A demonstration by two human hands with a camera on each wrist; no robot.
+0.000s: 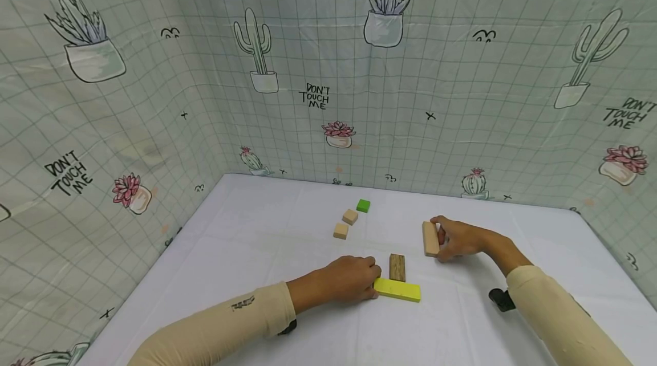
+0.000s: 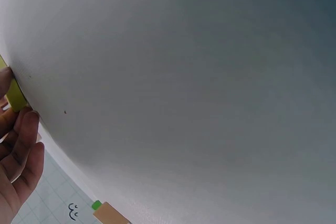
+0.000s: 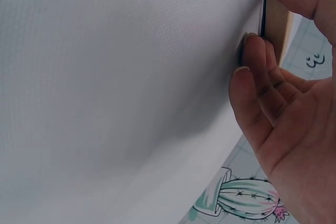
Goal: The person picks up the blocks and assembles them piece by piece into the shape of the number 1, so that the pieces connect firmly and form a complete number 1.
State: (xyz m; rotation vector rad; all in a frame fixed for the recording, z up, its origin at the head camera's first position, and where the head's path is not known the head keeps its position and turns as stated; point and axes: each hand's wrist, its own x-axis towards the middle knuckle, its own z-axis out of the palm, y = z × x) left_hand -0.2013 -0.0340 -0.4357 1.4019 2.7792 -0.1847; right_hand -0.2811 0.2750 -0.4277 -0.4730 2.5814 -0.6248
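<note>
My left hand (image 1: 351, 277) pinches the left end of a flat yellow wooden block (image 1: 397, 290) between thumb and fingers. In the left wrist view, the block's end (image 2: 17, 97) shows between thumb and fingertips. Just behind the yellow block lies a dark brown, wood-grained block (image 1: 397, 267); whether the two touch I cannot tell. Farther right, my right hand (image 1: 459, 239) grips a plain light wooden block (image 1: 430, 239) by its right side, thumb at the near end and fingers at the far end. The right wrist view shows this block (image 3: 277, 22) partly hidden by the fingers.
Toward the back of the white table (image 1: 267, 223) lie two small plain wooden blocks (image 1: 341, 231) and one small green block (image 1: 363, 206) in a slanting row. A cactus-print cloth (image 1: 410, 143) hangs behind the table and along its left side.
</note>
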